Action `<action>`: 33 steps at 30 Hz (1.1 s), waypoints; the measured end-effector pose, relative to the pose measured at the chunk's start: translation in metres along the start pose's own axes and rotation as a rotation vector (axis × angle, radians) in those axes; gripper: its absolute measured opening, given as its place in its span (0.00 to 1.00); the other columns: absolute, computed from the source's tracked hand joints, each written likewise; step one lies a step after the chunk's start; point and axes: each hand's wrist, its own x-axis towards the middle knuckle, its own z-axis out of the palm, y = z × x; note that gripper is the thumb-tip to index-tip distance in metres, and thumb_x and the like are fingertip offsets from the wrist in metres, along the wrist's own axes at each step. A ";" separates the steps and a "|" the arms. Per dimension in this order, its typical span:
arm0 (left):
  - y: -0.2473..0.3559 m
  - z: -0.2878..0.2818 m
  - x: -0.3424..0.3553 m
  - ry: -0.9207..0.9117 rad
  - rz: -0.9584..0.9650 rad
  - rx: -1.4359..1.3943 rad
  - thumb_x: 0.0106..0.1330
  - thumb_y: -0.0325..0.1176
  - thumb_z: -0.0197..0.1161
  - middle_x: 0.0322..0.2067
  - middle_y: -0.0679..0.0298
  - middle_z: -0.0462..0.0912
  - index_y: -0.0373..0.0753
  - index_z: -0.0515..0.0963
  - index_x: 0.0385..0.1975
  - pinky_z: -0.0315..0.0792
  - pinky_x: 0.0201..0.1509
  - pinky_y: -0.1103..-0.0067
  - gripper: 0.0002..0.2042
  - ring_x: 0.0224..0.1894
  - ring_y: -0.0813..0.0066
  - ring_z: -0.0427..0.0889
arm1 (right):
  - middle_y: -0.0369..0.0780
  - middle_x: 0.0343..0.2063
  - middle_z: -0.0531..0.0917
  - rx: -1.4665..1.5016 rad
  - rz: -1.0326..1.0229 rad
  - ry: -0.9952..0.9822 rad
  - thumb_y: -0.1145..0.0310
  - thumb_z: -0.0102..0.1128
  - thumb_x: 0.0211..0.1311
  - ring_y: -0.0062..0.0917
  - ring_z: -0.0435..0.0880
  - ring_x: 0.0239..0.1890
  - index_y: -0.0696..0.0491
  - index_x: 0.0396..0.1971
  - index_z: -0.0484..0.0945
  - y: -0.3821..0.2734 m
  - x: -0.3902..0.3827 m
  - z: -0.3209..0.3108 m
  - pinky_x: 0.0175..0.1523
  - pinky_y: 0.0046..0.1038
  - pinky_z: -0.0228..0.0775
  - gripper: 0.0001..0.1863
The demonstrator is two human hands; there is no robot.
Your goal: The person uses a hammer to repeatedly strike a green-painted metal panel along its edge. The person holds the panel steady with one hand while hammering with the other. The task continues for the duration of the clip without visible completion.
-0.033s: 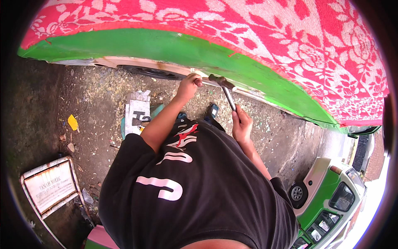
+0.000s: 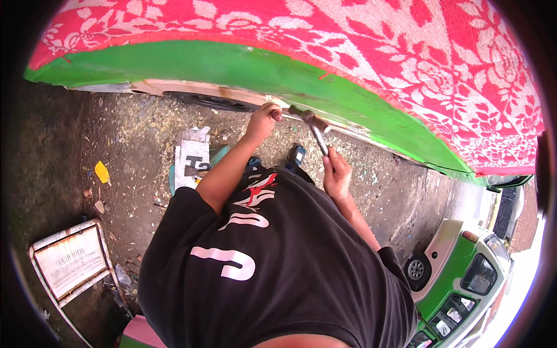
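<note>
My right hand (image 2: 337, 175) is wrapped round the handle of a hammer (image 2: 319, 140). Its dark metal head lies close to the pale lower edge of a green vehicle's side (image 2: 232, 66); whether it touches is unclear. To the left of the hammer head, my left hand (image 2: 264, 123) is closed in a fist beside the same lower edge. What that fist holds, if anything, cannot be made out. A red and white floral cloth (image 2: 371, 40) drapes over the upper part of the vehicle.
A dark wheel (image 2: 209, 101) shows under the green panel. A white printed carton (image 2: 192, 152) lies on the littered ground by my left forearm. Left are a yellow scrap (image 2: 102, 171) and a rusty-framed sign (image 2: 72, 261). A green and white van (image 2: 458, 284) stands at right.
The hammer head has shifted slightly left, together with my right hand. My left hand stays in nearly the same place.
</note>
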 end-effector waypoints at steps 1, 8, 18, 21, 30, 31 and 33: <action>0.000 0.000 0.001 -0.008 0.000 0.007 0.56 0.19 0.59 0.36 0.54 0.82 0.36 0.78 0.39 0.75 0.43 0.70 0.11 0.39 0.53 0.82 | 0.46 0.25 0.79 -0.008 -0.109 0.010 0.73 0.60 0.63 0.37 0.80 0.24 0.57 0.49 0.78 0.010 0.000 0.006 0.30 0.35 0.71 0.15; 0.004 -0.001 0.012 -0.016 0.021 0.056 0.57 0.21 0.60 0.39 0.55 0.82 0.36 0.78 0.38 0.75 0.44 0.69 0.10 0.41 0.53 0.82 | 0.45 0.22 0.78 -0.058 -0.023 0.003 0.71 0.60 0.63 0.40 0.80 0.22 0.55 0.48 0.79 0.021 0.016 0.013 0.26 0.39 0.70 0.14; 0.003 0.000 0.019 -0.022 -0.029 -0.035 0.61 0.23 0.61 0.34 0.54 0.83 0.36 0.77 0.36 0.75 0.40 0.69 0.05 0.36 0.53 0.82 | 0.43 0.22 0.79 -0.075 -0.125 0.039 0.68 0.62 0.63 0.41 0.80 0.20 0.52 0.47 0.79 0.019 0.009 0.014 0.23 0.38 0.70 0.13; 0.006 0.003 0.023 -0.017 -0.035 0.000 0.63 0.23 0.59 0.33 0.54 0.82 0.37 0.77 0.36 0.75 0.39 0.69 0.04 0.36 0.53 0.82 | 0.44 0.22 0.79 -0.258 -0.136 -0.050 0.68 0.62 0.63 0.40 0.80 0.20 0.53 0.47 0.79 0.037 0.012 0.026 0.23 0.37 0.70 0.13; 0.010 0.000 0.017 -0.029 -0.020 -0.069 0.56 0.17 0.58 0.34 0.55 0.82 0.35 0.77 0.34 0.75 0.41 0.69 0.08 0.37 0.56 0.82 | 0.46 0.26 0.81 -0.070 -0.133 0.032 0.68 0.60 0.64 0.42 0.81 0.23 0.52 0.48 0.78 0.037 0.007 0.019 0.26 0.38 0.71 0.14; 0.009 0.001 0.016 -0.040 0.000 -0.034 0.57 0.17 0.58 0.35 0.55 0.82 0.36 0.77 0.34 0.75 0.42 0.69 0.08 0.38 0.55 0.82 | 0.44 0.24 0.80 -0.279 -0.102 -0.104 0.69 0.61 0.64 0.42 0.81 0.22 0.51 0.49 0.78 0.036 0.012 0.022 0.25 0.39 0.71 0.14; 0.003 0.001 0.025 -0.050 0.049 0.038 0.57 0.18 0.58 0.36 0.55 0.82 0.36 0.78 0.35 0.75 0.43 0.68 0.08 0.39 0.53 0.82 | 0.43 0.23 0.79 -0.231 -0.150 -0.084 0.69 0.62 0.62 0.41 0.80 0.20 0.51 0.50 0.79 0.039 0.020 0.029 0.25 0.39 0.71 0.15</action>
